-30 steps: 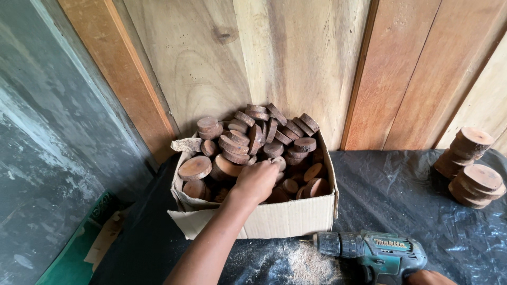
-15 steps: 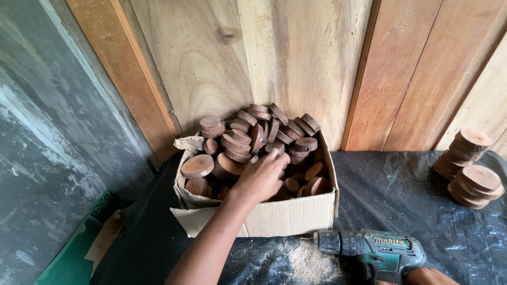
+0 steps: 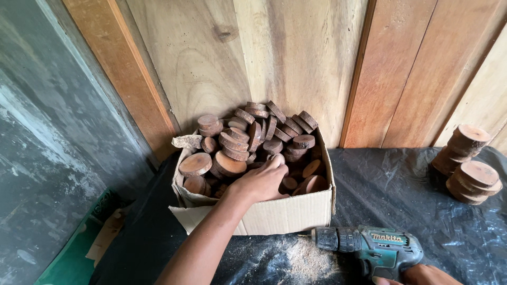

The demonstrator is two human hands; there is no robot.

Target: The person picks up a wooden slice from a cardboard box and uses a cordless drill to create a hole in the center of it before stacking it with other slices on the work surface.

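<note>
In cardboard box: left hand gripping wood disc.

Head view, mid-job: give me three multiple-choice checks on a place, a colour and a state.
1. Where is the left hand?
A. in the open cardboard box of round wooden discs
B. on the stacked discs at the right
C. on the wall planks

2. What colour is the body of the cordless drill?
A. red
B. teal green
C. yellow

3. How do the loose wooden discs at the right stand?
A. scattered flat
B. in two leaning stacks
C. boxed

Answers: 1 A, its fingers rest among the discs; 2 B, the casing beside the sawdust is teal; 3 B, both piles lean on the black sheet.
</note>
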